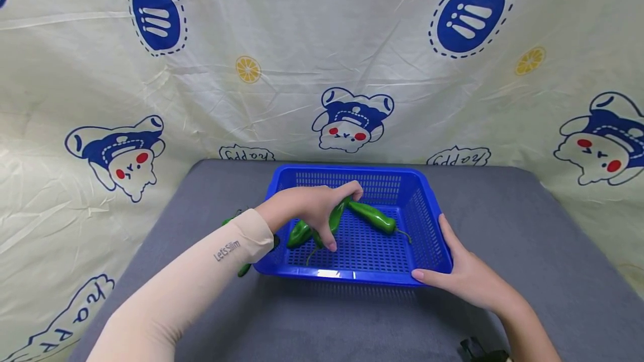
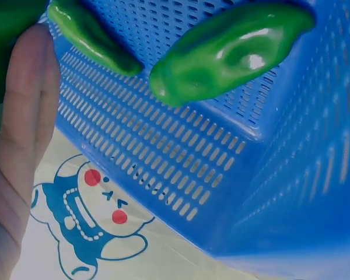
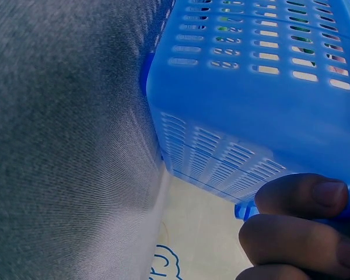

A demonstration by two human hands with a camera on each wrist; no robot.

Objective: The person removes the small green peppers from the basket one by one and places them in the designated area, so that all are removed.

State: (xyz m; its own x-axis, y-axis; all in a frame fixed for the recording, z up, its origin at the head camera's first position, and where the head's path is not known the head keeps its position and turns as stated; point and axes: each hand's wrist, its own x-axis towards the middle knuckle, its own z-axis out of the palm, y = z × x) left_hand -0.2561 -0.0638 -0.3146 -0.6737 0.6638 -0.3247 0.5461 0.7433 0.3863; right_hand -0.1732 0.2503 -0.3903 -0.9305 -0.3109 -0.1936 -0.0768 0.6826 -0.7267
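A blue plastic basket [image 1: 372, 278] with slotted walls stands on the grey table. My left hand [image 1: 322, 211] reaches down into it and grips a long green pepper [image 1: 337, 218] between thumb and fingers. To the right of that hand another green pepper [image 1: 373, 218] lies on the basket floor, and a third pepper [image 1: 299, 234] is on the left, partly behind the hand. In the left wrist view, two peppers show, one broad green pepper [image 2: 227, 52] closest. My right hand [image 1: 465, 272] holds the basket's right front corner, its fingers [image 3: 297, 233] against the outer wall.
Outside the basket's left side, more green peppers [image 1: 244, 270] peek out from behind the left forearm. A printed cloth [image 1: 302, 116] hangs behind the grey table [image 1: 503, 217]. A small black object [image 1: 480, 349] sits at the right wrist.
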